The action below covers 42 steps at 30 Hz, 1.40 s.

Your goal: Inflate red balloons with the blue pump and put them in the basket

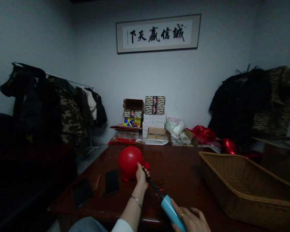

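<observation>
A red balloon, round with small bulging parts at its lower edge and right side, is over the dark wooden table. My left hand is closed at the balloon's right side, pinching it where the thin black rod of a pump meets it. The pump's light blue barrel slants down to the right. My right hand is wrapped round the barrel near the bottom edge of the view, with a ring on one finger. A silver bracelet circles my left wrist.
Two dark phone-like slabs and a small reddish strip lie left of the balloon. Thin bands lie behind the pump. A wicker basket stands at right. Boxes are stacked beyond the table.
</observation>
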### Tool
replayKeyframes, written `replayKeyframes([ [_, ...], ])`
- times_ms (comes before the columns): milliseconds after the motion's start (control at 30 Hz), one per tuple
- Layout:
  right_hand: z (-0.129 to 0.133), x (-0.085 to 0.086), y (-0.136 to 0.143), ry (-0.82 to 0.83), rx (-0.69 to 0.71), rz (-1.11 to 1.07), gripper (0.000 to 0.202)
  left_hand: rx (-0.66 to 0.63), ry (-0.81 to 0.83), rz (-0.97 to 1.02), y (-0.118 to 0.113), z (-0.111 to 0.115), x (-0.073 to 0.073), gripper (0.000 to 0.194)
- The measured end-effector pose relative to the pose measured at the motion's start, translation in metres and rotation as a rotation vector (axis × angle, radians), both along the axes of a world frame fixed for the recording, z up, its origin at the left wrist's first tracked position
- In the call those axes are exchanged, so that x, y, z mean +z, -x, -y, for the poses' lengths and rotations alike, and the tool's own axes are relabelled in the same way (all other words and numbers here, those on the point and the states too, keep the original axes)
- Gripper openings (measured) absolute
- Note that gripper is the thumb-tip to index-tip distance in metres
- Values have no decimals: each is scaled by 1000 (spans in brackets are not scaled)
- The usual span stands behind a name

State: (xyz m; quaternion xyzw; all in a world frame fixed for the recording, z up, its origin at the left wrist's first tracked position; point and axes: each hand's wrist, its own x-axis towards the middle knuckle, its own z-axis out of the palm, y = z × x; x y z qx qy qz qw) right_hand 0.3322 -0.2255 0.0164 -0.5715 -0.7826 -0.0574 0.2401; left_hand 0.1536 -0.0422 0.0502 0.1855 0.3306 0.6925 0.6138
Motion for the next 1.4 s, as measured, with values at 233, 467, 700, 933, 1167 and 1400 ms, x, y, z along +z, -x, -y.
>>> replayKeyframes([
  [233,-6,13,18,13,-35,-1,55,1,37,-16,-1,8,-3,45],
  [467,-18,36,42,67,-83,-18,52,-62,80,73,-9,19,-5,22],
  [700,-27,41,54,74,-117,14,55,-64,107,0,-14,23,-4,20],
  [933,-23,33,53,27,-132,34,53,-47,71,-36,-14,17,-7,20],
  [1167,-16,13,29,-71,-34,33,56,-21,42,-27,-9,7,-5,19],
  [1400,-4,-12,0,-164,26,66,65,17,11,-12,2,-4,-2,25],
])
